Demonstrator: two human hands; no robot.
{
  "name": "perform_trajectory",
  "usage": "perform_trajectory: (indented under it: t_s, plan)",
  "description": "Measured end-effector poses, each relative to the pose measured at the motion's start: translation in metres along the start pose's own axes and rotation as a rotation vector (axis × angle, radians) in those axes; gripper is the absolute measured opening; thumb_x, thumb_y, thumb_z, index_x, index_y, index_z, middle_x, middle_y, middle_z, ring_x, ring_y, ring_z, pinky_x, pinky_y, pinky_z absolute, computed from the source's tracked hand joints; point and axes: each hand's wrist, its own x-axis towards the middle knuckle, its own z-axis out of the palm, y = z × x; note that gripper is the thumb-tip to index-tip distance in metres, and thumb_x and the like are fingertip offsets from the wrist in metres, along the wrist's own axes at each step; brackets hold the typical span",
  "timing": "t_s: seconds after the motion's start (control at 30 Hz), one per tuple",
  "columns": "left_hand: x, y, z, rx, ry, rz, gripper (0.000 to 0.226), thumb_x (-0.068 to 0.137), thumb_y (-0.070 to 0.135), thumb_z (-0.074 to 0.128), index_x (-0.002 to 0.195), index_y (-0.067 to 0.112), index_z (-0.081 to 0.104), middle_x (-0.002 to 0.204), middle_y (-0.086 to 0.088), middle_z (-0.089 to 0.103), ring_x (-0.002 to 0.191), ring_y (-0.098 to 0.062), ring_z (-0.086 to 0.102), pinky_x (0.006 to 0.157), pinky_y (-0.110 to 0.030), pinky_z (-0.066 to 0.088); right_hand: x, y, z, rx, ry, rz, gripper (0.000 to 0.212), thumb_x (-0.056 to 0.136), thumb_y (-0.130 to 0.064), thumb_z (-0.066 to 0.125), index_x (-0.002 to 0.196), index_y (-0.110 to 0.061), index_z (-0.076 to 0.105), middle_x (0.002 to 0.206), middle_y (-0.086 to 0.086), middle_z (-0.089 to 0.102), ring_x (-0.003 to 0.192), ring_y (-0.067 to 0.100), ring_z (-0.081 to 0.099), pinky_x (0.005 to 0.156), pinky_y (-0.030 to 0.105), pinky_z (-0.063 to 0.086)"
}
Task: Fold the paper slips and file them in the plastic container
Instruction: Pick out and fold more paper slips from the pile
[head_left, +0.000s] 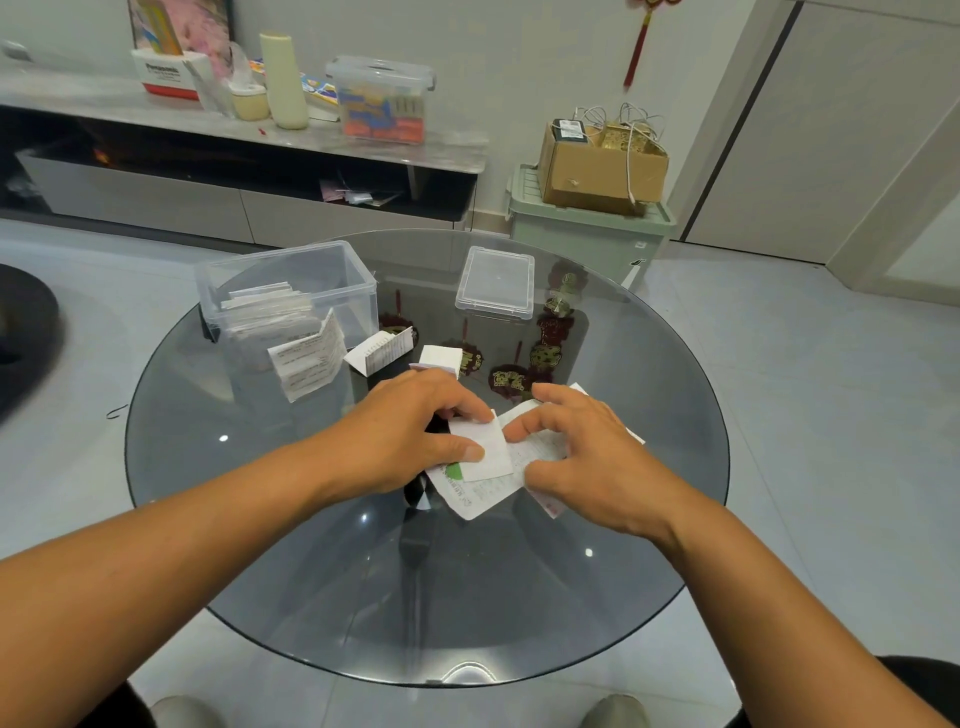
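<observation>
- Left hand (410, 431) pinches a folded paper slip (485, 447) between thumb and forefinger.
- Right hand (587, 467), fingers curled, presses the receipts (535, 457) just beside.
- Plastic container (291, 296), holding filed slips, stands beyond the left fingers on the glass table (311, 571).

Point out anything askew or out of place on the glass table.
One folded slip leans outside the plastic container against its near wall, not filed with the stack inside. Two more folded slips lie loose on the glass table beside it.
</observation>
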Motion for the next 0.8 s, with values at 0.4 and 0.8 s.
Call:
perform_trajectory:
  t_s: [0.4, 0.8]
  plan:
    - [-0.003, -0.002, 0.0, -0.124, 0.039, 0.008, 0.031, 0.086, 0.03, 0.08, 0.114, 0.039, 0.069, 0.105, 0.028, 0.06, 0.104, 0.0, 0.059, 0.09, -0.031, 0.055, 0.006, -0.003, 0.016, 0.148, 0.16, -0.043, 0.002, 0.086, -0.039, 0.077, 0.088, -0.04, 0.077, 0.149, -0.018, 0.048, 0.143, 0.01, 0.03, 0.122, 0.052, 0.021]
    - [-0.007, 0.014, -0.016, -0.365, 0.152, -0.113, 0.052, 0.082, 0.024, 0.083, 0.129, 0.033, 0.062, 0.107, 0.019, 0.069, 0.092, 0.01, 0.064, 0.078, -0.013, 0.054, 0.01, -0.007, 0.017, 0.208, 0.326, -0.131, 0.011, 0.084, -0.045, 0.08, 0.076, -0.041, 0.074, 0.122, -0.026, 0.054, 0.125, 0.008, 0.043, 0.103, 0.032, 0.031]
